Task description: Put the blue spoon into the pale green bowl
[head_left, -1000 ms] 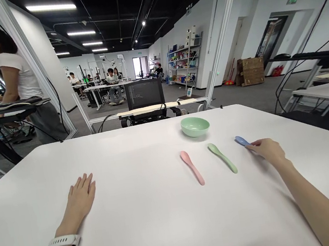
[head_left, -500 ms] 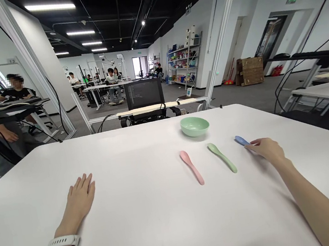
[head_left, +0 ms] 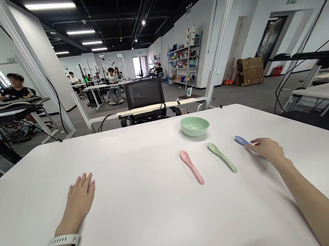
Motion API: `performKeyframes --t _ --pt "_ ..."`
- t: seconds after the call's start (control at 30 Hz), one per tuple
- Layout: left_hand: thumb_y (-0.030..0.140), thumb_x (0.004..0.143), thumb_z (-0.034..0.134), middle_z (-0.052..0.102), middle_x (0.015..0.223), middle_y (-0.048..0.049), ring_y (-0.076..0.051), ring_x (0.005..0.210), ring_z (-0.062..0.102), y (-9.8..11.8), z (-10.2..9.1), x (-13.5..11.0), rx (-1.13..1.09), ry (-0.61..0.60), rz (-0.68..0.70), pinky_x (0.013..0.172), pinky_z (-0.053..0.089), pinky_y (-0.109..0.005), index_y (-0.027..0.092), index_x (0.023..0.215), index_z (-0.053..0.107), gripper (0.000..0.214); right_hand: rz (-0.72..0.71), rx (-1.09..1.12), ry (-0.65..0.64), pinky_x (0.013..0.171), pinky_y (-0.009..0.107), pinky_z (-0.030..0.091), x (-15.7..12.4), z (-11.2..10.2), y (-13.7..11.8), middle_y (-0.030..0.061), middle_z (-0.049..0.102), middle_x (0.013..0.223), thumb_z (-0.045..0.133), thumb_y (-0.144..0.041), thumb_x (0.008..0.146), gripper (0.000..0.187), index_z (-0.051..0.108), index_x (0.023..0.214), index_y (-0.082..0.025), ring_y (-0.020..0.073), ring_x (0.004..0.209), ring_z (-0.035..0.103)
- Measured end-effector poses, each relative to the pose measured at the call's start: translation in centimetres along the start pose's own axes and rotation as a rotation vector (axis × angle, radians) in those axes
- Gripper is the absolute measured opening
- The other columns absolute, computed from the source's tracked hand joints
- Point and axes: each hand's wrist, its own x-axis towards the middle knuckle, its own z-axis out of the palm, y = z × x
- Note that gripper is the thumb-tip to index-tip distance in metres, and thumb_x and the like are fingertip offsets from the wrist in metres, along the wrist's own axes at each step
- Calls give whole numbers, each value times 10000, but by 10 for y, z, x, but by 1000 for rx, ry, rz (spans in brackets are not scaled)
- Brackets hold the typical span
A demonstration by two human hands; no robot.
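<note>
1. Fingers [head_left: 256, 142] of the right hand [head_left: 267, 150] stretch forward, slightly spread and barely curled, with their tips at the handle of a blue plastic spoon [head_left: 241, 140]. The handle disappears beneath them, so they touch the spoon, but I cannot tell whether they grip it.
2. That blue spoon lies flat on the tabletop, in front of and to the right of a pale green bowl [head_left: 194, 126], its head pointing back and to the left.
3. Very little has just changed: the right hand has barely shifted, and the blue spoon has neither lifted nor slid.
4. The right palm faces down and sits low, with the wrist nearly straight and the bare forearm running in from the lower right corner.
5. A green spoon [head_left: 221, 157] and a pink spoon [head_left: 191, 167] lie apart in front of the bowl, the green one nearer the right hand.
6. The left hand [head_left: 81, 196] rests flat and open on the white table [head_left: 125, 154], well to the left of the bowl and holding nothing, with a white watch [head_left: 63, 241] on its wrist.
7. Beyond the bowl stands a black mesh chair [head_left: 144, 93], and farther back and to the right, a wooden crate [head_left: 249, 71].
</note>
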Motion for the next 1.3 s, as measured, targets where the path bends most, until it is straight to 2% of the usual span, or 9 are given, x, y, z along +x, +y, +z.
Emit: performKeyframes --t 0.13,0.27,0.47,0.57,0.7,0.8,1.0,1.17,1.3 --pt "474 1089 217 519 1816 -219 -392 1723 450 0 0 0 -13 14 4 1418 340 -639 75 1685 591 809 -21 1 4 1092 551 548 -2 -2 -1 188 848 1242 676 -466 915 338 807 1106 -220 436 1252 735" --pt "470 1095 214 528 1806 -223 -404 1716 460 -1 0 0 -17 26 20 1409 351 -666 76 1679 599 803 -91 14 87 1093 584 510 -8 -3 -7 226 819 1251 635 -474 928 385 824 1117 -196 443 1238 692" --pt "463 1101 235 545 1793 -220 -401 1711 470 -2 1 0 -17 31 21 1400 366 -672 89 1676 607 780 -364 116 248 1147 618 460 -19 -4 -22 254 766 1315 537 -484 983 462 820 1189 -182 421 1241 652" --pt "454 1099 238 550 1793 -213 -394 1710 472 -2 2 0 -11 40 20 1400 368 -663 99 1676 610 773 -462 180 245 1164 589 473 -22 -4 -29 224 778 1271 535 -448 1002 403 817 1162 -208 401 1249 660" --pt "467 1098 229 552 1801 -194 -374 1711 473 -3 2 0 -1 42 11 1405 370 -620 118 1683 607 779 -538 215 174 1169 549 508 -25 0 -35 181 793 1243 531 -346 1009 334 825 1127 -242 376 1243 691" --pt "484 1098 208 539 1815 -185 -360 1723 455 -3 2 0 7 25 6 1413 362 -591 117 1691 598 799 -512 185 175 1180 560 514 -25 -1 -33 183 799 1263 518 -292 997 351 835 1136 -234 384 1266 697" --pt "499 1091 177 529 1815 -208 -385 1719 457 -3 2 0 0 24 16 1414 352 -617 85 1686 595 836 -315 122 161 1124 530 530 -19 -11 -16 235 804 1254 541 -258 1005 307 827 1081 -176 414 1225 734" --pt "485 1087 212 573 1787 -195 -378 1699 489 -3 5 1 -10 62 14 1399 379 -620 120 1666 628 801 -245 64 117 1069 541 561 -14 -10 -9 200 832 1121 575 -312 984 262 816 943 -219 418 1179 760" --pt "477 1084 234 590 1775 -190 -374 1693 498 -3 4 1 -9 67 10 1394 386 -621 135 1658 639 782 -242 10 114 1064 571 583 -7 -5 -4 183 850 1102 581 -345 974 268 819 917 -236 427 1189 774"
